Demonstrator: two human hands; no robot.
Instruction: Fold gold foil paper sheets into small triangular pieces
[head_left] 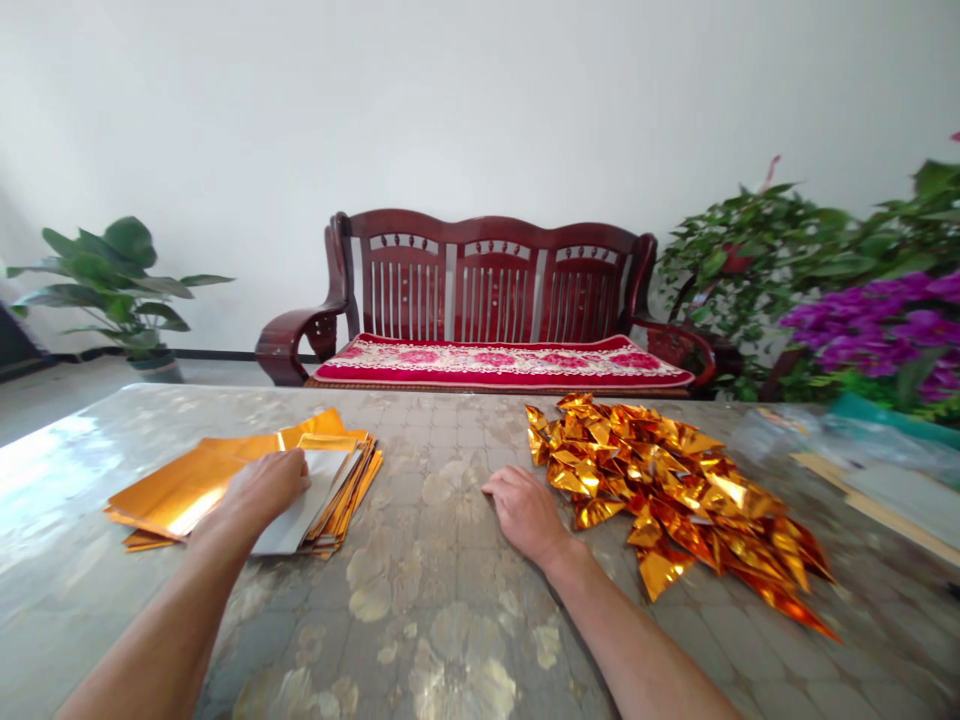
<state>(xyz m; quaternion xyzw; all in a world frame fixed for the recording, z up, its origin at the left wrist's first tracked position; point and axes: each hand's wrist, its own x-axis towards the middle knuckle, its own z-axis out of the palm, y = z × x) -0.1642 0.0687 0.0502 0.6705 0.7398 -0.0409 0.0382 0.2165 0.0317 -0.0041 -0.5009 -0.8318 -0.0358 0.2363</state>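
Note:
On the left, a stack of gold foil paper [360, 492] lies on the table, some sheets showing a white back. My left hand [271, 486] rests over it, fingers curled down and closed at the edge of a gold sheet [176, 490]; the fingertips are partly hidden. Near the table's middle, my right hand [525, 510] lies on the surface with its fingers bent and pressed together, nothing visible in them. Just right of that hand spreads a pile of folded gold foil pieces [660, 480], shiny and pointed.
The table [427, 590] has a patterned, glossy cover. At its right side lie clear plastic bags [780, 428] and a pale flat board [892, 505]. Beyond stand a dark red wooden bench [495, 280], a potted plant [124, 275] and purple flowers [885, 325].

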